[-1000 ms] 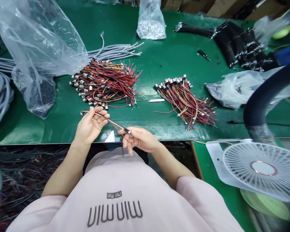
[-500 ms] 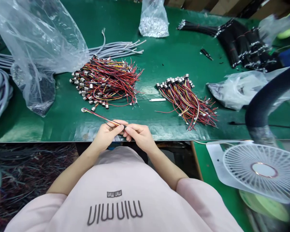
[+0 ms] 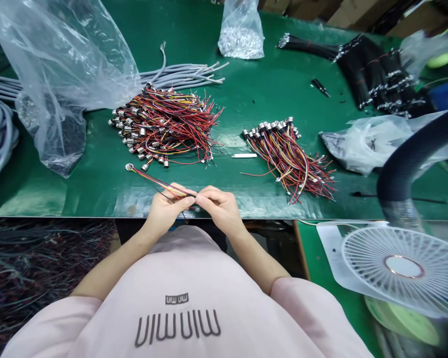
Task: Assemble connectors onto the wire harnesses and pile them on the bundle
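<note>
A wired connector (image 3: pixel 153 180) with red, yellow, white and black wires runs from a round metal end at the left into my left hand (image 3: pixel 168 205), whose fingers are closed on the wires. My right hand (image 3: pixel 220 209) pinches at the wires' other end, its fingertips touching those of my left; the exact tips between them are hidden. Just beyond lies a large heap of similar wired connectors (image 3: pixel 171 124). To the right of it is a smaller, neater pile of wired connectors (image 3: pixel 289 154).
A white pen-like stick (image 3: pixel 244 155) lies between the piles. Grey cables (image 3: pixel 186 75) and a clear plastic bag (image 3: pixel 63 64) are at the left. Bundled black cables (image 3: pixel 373 69), a black flexible duct (image 3: pixel 403 164) and a white fan (image 3: pixel 403 266) stand at the right. A bag of small metallic parts (image 3: pixel 242 40) sits behind.
My hands have shifted very slightly, still fingertip to fingertip, and the wires near my left hand have spread a little. The whole view has moved slightly.
</note>
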### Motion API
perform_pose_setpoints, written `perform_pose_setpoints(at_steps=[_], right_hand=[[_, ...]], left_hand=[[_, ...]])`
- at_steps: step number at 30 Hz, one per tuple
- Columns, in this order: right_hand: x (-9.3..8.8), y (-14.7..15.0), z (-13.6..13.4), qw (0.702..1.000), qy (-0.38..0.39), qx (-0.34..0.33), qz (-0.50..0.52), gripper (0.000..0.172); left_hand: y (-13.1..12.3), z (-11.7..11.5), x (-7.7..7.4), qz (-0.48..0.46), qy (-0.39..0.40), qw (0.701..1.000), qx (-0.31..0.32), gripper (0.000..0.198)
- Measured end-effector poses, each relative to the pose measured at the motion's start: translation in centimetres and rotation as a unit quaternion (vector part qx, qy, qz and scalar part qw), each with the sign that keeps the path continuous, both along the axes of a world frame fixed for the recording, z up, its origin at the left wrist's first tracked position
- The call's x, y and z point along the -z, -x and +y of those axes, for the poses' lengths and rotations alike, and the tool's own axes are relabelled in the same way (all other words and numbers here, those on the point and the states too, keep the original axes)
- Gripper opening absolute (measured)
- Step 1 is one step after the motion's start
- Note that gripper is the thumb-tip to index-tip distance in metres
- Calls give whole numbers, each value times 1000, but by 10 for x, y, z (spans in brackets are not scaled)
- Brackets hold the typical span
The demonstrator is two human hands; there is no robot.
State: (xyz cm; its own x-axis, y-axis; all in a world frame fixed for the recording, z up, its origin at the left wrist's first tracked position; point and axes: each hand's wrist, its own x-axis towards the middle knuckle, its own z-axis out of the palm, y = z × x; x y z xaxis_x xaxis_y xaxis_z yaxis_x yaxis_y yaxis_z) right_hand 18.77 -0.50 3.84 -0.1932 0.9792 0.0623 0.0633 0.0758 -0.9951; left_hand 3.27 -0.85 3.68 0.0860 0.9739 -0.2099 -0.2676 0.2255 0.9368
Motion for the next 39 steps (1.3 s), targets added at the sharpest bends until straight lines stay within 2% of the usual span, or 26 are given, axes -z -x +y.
perform_pose_setpoints(at_steps=[3,6,10,13,17,20,22,24,27,30,31,33,35,37,39], right_hand=[[-1,1,-1,999,-41,4,-30,16],[-2,-3,-2,994,-80,10,-68,15],[-4,-19,-5,990,-113,4,-84,13],[-5,-37,-8,986,-128,-7,-104,12],[-8,-57,-7,973,-135,-57,-180,8],[-16,-60,-1,967,-165,-8,-194,19],[-21,-53,4,964,-184,0,-193,20],[-25,-41,9,958,-198,-38,-206,23],[-23,-18,17,948,-203,-111,-219,35],[-17,-3,22,955,-132,-166,-205,30],[-14,0,23,961,-99,-170,-196,33],[-10,2,25,973,-53,-136,-177,40],[-7,3,29,984,-41,-64,-162,39],[-6,5,34,989,-23,-9,-146,39],[-4,9,37,992,19,1,-122,43]], left_hand=[[-1,1,3,-43,26,999,-16,15],[8,8,2,-121,59,989,-62,19],[40,26,-9,-226,78,961,-137,19],[62,34,-16,-269,84,949,-142,17],[60,30,-18,-233,77,963,-111,19],[40,23,-14,-184,71,976,-86,25],[26,19,-11,-165,72,981,-75,28],[15,16,-8,-156,75,983,-62,30],[7,14,-6,-146,71,986,-31,31],[11,15,-6,-111,54,992,2,32],[15,15,-6,-88,46,995,9,34],[23,14,-7,-30,29,999,23,35],[31,11,-7,23,21,998,56,32],[32,6,-5,43,27,992,117,34],[27,-2,-1,26,49,979,196,36]])
